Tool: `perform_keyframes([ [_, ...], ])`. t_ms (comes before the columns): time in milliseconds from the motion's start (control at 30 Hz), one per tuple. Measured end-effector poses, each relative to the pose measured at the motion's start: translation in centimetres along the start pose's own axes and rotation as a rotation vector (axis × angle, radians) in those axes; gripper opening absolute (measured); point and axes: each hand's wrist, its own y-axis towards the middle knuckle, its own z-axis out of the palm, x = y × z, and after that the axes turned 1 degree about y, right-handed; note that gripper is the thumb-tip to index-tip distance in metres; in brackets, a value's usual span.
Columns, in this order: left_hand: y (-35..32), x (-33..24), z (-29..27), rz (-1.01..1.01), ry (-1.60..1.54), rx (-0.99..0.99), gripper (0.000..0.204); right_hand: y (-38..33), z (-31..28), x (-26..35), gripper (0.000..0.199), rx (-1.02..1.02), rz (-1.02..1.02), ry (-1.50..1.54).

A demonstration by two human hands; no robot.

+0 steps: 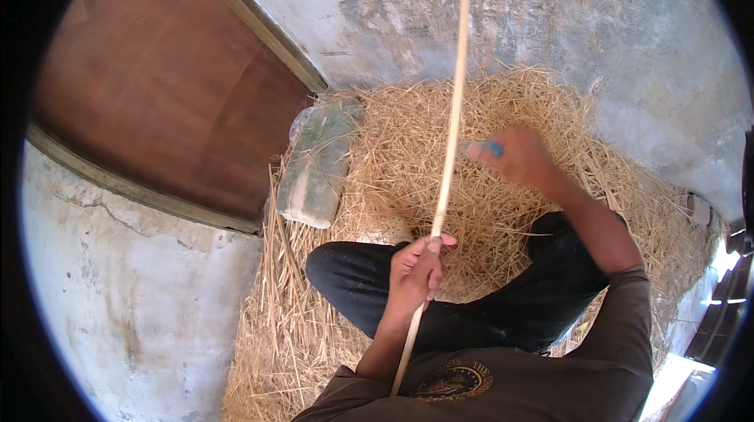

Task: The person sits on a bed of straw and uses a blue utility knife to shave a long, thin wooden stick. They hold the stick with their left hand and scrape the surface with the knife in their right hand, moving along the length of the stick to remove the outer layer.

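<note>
A long, slender, pale stick (451, 151), bamboo or wood by its look, runs from beside my body up toward the wall, bending slightly near its top. My left hand (416, 271) is closed around its lower part, with the thumb lying along it. To the right of the stick, my right hand (520, 156) is closed on a small knife (492, 148) with a blue handle. Its short, light blade points at the stick and is smeared by motion. I cannot tell whether blade and stick touch.
Dry, straw-like shavings (408, 127) are heaped around my crossed legs (353, 277). A greenish stone-like block (318, 163) lies at the left of the heap. Behind it is a brown door panel (173, 84) in a wooden frame. Stained plaster walls (550, 21) close in the corner.
</note>
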Motion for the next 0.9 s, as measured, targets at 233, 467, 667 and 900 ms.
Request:
perform_keyframes([
  [233,0.6,-2.0,-0.3,0.103,0.088,-0.111,0.028,-3.4,1.2,4.6,0.073,0.029,-0.228,-0.073],
  [467,0.3,-3.6,-0.4,0.113,0.19,-0.223,0.024,-3.0,1.3,5.4,0.069,-0.07,-0.273,-0.034],
  [667,0.4,-3.0,0.8,0.087,0.188,-0.206,0.022,-3.0,1.8,5.4,0.069,-0.048,-0.331,-0.088],
  [900,0.6,-1.9,1.0,0.143,0.263,-0.195,0.024,-1.8,2.6,3.8,0.072,-0.143,-0.454,-0.198],
])
